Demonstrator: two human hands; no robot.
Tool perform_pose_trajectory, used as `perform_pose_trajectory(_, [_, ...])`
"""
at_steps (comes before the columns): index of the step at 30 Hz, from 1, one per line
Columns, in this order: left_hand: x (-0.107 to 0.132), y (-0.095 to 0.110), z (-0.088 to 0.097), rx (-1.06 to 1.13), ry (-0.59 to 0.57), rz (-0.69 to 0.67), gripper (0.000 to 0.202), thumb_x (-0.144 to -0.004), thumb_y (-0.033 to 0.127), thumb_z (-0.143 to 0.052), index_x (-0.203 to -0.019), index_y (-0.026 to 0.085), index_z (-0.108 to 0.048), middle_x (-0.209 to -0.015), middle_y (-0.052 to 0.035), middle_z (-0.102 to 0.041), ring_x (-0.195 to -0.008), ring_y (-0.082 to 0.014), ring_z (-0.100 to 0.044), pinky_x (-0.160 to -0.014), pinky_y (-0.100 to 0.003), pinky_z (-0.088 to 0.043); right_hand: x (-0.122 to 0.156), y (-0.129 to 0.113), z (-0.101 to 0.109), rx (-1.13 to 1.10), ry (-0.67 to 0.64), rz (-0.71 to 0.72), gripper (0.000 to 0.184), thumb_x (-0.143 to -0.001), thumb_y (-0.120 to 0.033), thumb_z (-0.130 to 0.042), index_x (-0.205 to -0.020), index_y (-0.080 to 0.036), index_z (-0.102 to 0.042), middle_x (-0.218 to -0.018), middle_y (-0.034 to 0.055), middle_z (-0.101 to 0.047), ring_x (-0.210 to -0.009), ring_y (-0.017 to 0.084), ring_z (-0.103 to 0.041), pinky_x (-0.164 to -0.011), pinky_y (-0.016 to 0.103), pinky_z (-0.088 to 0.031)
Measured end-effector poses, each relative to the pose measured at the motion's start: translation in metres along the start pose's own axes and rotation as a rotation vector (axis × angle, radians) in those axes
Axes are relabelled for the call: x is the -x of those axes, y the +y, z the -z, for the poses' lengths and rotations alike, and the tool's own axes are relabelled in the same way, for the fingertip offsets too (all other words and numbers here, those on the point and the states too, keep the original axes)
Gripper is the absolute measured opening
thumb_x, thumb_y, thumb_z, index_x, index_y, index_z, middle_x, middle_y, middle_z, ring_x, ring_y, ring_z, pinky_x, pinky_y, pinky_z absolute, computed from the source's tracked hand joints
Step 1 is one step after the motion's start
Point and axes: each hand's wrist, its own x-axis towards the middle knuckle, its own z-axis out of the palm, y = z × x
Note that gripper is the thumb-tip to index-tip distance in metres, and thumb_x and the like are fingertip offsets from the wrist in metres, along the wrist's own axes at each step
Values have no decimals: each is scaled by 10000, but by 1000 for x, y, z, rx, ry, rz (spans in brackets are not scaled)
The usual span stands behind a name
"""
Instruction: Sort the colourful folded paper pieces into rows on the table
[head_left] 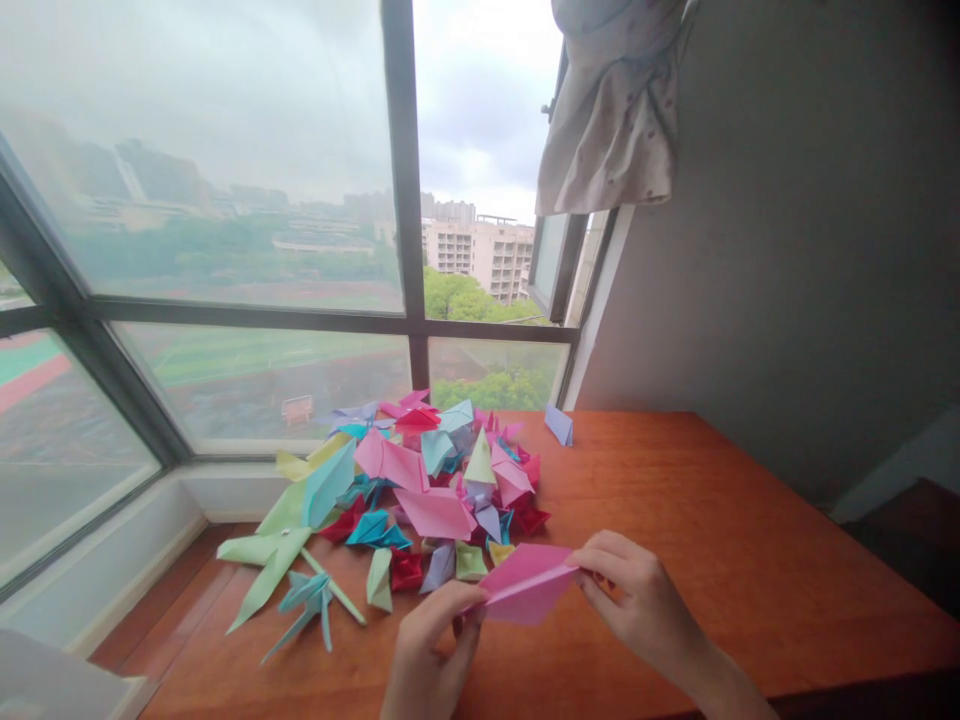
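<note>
Between my two hands a pink folded sheet of paper [527, 586] is held up above the table, shaped like a diamond with a crease along its length. My left hand [435, 645] pinches its left corner between thumb and fingers. At the right corner, my right hand [637, 590] grips the paper the same way. Just beyond the sheet lies a heap of colourful folded paper pieces, among them a pink one [439, 513], a blue one [377, 530] and a red one [407, 571].
A green paper pinwheel [270, 545] on a stick and a light blue folded figure [307, 597] lie left on the wooden table [675, 520]. One lilac folded piece [559, 426] stands apart at the back. Windows [247, 375] and a tied curtain [611, 120] are behind.
</note>
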Motion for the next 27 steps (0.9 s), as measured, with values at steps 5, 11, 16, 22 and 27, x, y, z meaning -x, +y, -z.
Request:
perform_pose_trajectory(5, [-1,-6,-3,-40,11,43,148,-880,270,-617,-875,187,-740,-787,-58,-767,-672,-174,-733,-628,-205,-597,-8,-24,2,161,-14,68,231,-814,-189,-629,-1039,-241,-635,-1056,77,-614,-988,228,-559,-852,363,-479])
perform_pose_trajectory(11, [0,-7,-2,12,-124,19,150,-894,229,-594,-884,203,-741,-805,-42,-772,-690,-162,-735,-658,-199,-598,-20,-57,-34,263,-134,230,73,-869,-174,-591,-913,-224,-622,-885,24,-656,-832,183,-565,-739,299,-423])
perform_pose_trajectory(16, [-1,-4,0,78,-169,24,159,-893,173,-578,-907,209,-732,-742,-19,-751,-651,-141,-718,-630,-174,-578,-24,-45,-46,286,-140,270,136,-910,-229,-586,-777,-208,-610,-755,0,-648,-717,155,-557,-623,266,-366])
perform_pose_trajectory(22, [3,-6,4,167,-145,144,142,-884,210,-607,-942,214,-736,-767,-24,-755,-653,-150,-716,-629,-188,-576,-13,-3,-19,21,-164,119,224,-961,-263,-500,-808,-217,-658,-807,14,-672,-765,138,-595,-678,239,-409])
perform_pose_trajectory(27, [10,-6,1,241,-112,242,150,-877,294,-631,-888,206,-751,-745,-36,-743,-633,-155,-698,-613,-191,-569,-7,10,-6,-188,-189,4,210,-944,-303,-534,-806,-210,-662,-819,28,-674,-777,135,-613,-691,228,-449])
